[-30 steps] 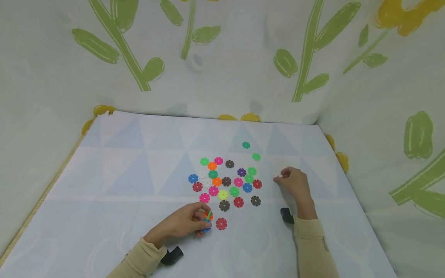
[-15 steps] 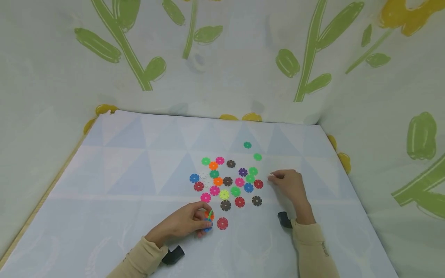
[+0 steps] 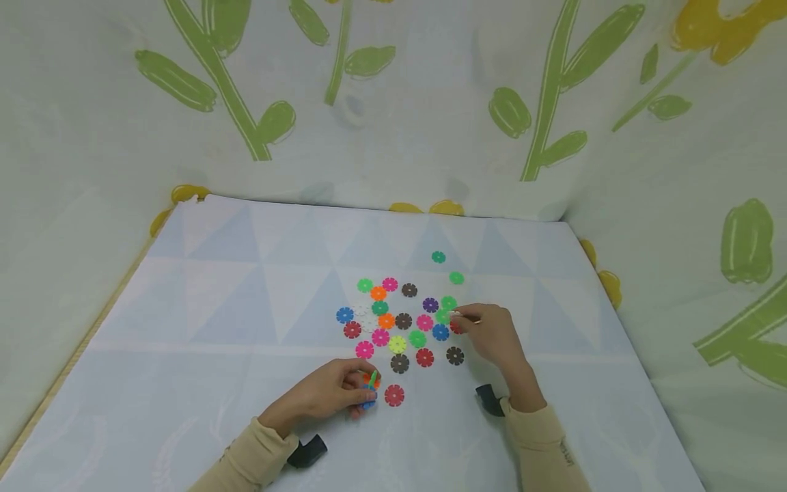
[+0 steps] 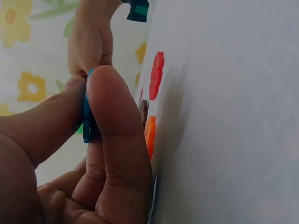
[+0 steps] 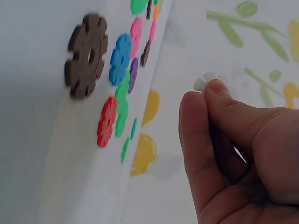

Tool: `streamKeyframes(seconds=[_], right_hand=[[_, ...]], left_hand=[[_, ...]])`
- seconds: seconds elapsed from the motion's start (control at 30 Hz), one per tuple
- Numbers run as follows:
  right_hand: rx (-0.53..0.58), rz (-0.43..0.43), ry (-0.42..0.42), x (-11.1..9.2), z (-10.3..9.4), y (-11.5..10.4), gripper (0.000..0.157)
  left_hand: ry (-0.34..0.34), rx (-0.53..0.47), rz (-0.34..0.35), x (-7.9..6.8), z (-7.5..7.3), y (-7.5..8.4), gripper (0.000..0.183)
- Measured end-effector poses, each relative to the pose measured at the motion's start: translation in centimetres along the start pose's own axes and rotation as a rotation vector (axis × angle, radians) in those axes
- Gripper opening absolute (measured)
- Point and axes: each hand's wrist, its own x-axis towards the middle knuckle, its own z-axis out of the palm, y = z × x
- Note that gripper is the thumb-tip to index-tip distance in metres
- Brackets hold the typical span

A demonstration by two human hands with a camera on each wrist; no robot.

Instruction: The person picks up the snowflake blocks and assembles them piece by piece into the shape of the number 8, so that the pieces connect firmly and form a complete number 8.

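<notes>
My left hand [image 3: 328, 389] pinches a small group of notched plastic discs low over the near side of the table. A blue disc [image 4: 87, 119] is between its thumb and finger, with a green disc [image 3: 373, 377] seen edge-on and some orange beside it; the fingers hide how they join. My right hand [image 3: 492, 331] holds a white notched disc [image 5: 201, 84] by its edge between thumb and fingertip, raised over the right side of the spread discs. Below it in the head view, a red disc [image 3: 456, 328] is partly covered by the fingers.
Several discs lie flat across the table middle, among them a yellow disc [image 3: 397, 344] and a brown disc [image 3: 455, 356]. A red disc [image 3: 395, 395] lies just right of my left hand. Behind the table [image 3: 246, 232] hangs a flower-patterned curtain [image 3: 418, 137].
My right hand has moved left with the white disc, from beside the spread discs to over their right edge. My left hand stays nearly in place with its discs.
</notes>
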Motion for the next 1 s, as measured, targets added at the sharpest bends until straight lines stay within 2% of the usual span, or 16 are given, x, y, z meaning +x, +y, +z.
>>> streamKeyframes(seconds=[0.27, 0.5, 0.73, 1.0], right_hand=[[0.042, -0.095, -0.033, -0.8, 1.5, -1.5, 0.026], [0.076, -0.114, -0.074, -1.6, 2.9, -2.5, 0.026], [0.062, -0.173, -0.109, -2.3, 4.1, -3.6, 0.013], [0.092, -0.253, -0.221, -3.0, 5.3, -4.3, 0.007]], left_hand=[[0.011, -0.007, 0.011, 0.1, 0.0, 0.0, 0.041], [0.017, 0.025, 0.013, 0.1, 0.1, 0.0, 0.042], [0.019, 0.02, 0.008, 0.0, 0.2, 0.0, 0.04], [0.021, 0.006, 0.006, 0.0, 0.2, 0.0, 0.039]])
